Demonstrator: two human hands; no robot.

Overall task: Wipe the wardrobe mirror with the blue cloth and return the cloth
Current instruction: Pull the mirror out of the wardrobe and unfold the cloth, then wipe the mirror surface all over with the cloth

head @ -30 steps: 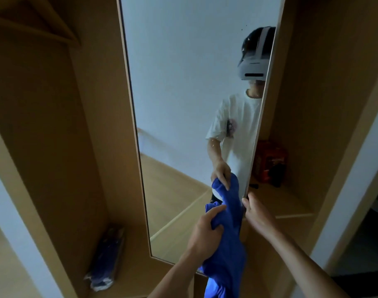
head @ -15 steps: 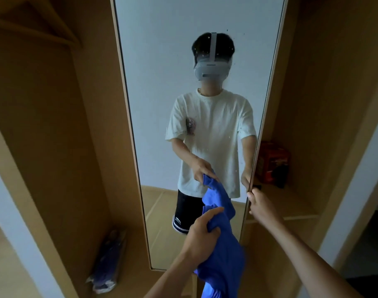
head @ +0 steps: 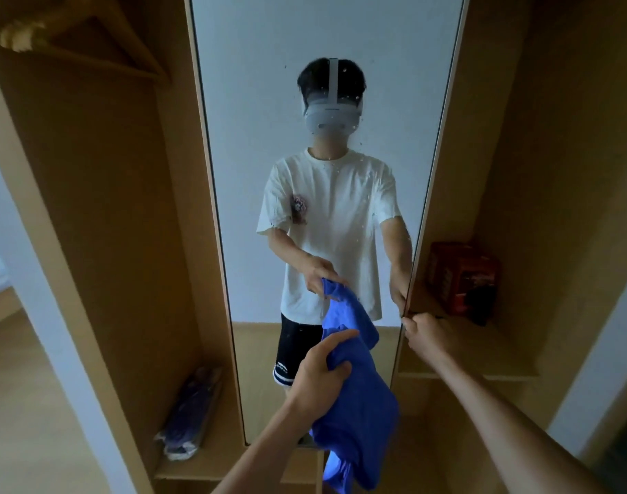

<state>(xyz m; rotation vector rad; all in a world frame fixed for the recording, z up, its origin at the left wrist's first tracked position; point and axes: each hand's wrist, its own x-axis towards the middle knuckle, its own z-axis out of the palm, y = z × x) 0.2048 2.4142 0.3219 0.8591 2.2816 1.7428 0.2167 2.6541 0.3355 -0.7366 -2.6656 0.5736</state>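
spotted mirror (head: 269, 101) in a wooden wardrobe (head: 109, 208) rises beyond the left hand (head: 319, 379) clenching the blue cloth (head: 358, 397); right hand (head: 424, 335) pinches the mirror's edge, red box (head: 461, 276) just past it.

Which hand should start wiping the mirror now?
Left. The left hand grips the blue cloth in front of the mirror, while the right hand is occupied gripping the mirror's right edge, probably steadying it.

no text can be read; print on the red box (head: 461, 276) is too blurred
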